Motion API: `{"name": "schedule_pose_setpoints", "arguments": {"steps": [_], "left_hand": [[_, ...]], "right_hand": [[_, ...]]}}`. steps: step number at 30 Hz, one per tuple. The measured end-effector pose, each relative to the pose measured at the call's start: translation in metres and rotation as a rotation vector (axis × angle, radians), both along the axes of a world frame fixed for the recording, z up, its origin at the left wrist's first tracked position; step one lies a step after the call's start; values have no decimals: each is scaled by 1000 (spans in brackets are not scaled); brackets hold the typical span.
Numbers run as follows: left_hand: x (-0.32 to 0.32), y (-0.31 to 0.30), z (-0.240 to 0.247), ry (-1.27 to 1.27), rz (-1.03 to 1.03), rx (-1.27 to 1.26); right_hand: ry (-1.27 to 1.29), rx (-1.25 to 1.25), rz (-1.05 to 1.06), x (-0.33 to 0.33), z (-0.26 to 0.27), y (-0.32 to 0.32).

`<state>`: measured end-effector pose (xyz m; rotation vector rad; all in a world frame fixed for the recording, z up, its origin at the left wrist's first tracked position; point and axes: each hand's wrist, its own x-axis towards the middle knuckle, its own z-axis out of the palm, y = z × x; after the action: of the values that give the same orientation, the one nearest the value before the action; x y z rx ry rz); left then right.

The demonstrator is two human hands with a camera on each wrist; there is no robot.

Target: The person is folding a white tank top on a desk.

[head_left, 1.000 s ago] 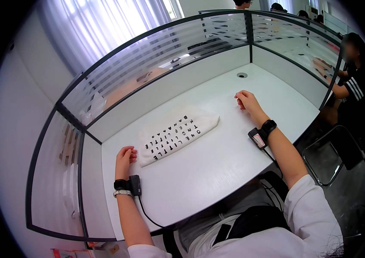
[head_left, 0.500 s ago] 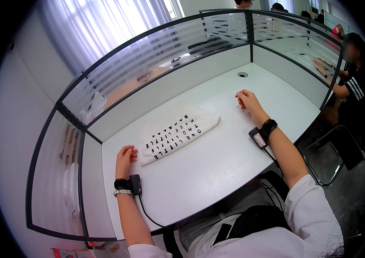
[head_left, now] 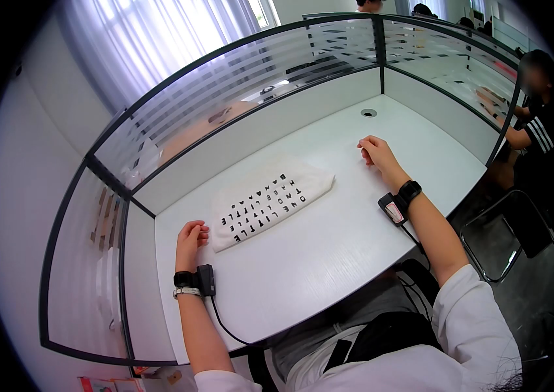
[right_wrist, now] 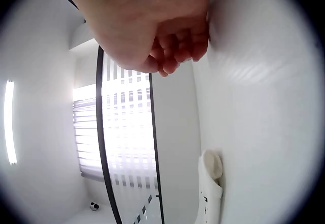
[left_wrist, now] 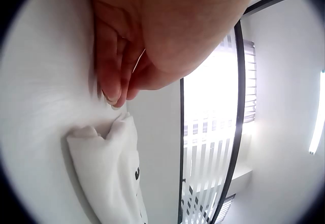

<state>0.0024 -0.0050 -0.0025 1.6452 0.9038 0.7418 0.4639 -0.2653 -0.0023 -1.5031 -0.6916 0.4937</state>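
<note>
A white folded cloth with rows of black printed letters [head_left: 264, 210] lies flat on the white desk. Just off its left end rests my left hand [head_left: 192, 240], fingers loosely curled, holding nothing; a small gap shows between fingertips and cloth [left_wrist: 104, 163] in the left wrist view. My right hand [head_left: 380, 160] lies on the desk beyond the cloth's right end, its fingers loosely curled and empty. In the right wrist view the cloth [right_wrist: 209, 193] appears low, well apart from the right hand [right_wrist: 152, 28].
A low partition with striped glass panels [head_left: 224, 98] borders the desk [head_left: 303, 261] at the back and sides. A round cable hole [head_left: 368, 113] sits near the back right corner. Cables run from both wrist cameras. At the right, a person in black [head_left: 541, 130] sits by a chair.
</note>
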Motion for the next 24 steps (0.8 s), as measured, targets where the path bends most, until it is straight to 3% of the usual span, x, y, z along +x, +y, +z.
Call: {"name": "schedule_pose_setpoints", "arguments": {"steps": [24], "left_hand": [[1, 1, 0, 0, 1, 0]], "right_hand": [[-22, 10, -8, -1, -4, 2]]}}
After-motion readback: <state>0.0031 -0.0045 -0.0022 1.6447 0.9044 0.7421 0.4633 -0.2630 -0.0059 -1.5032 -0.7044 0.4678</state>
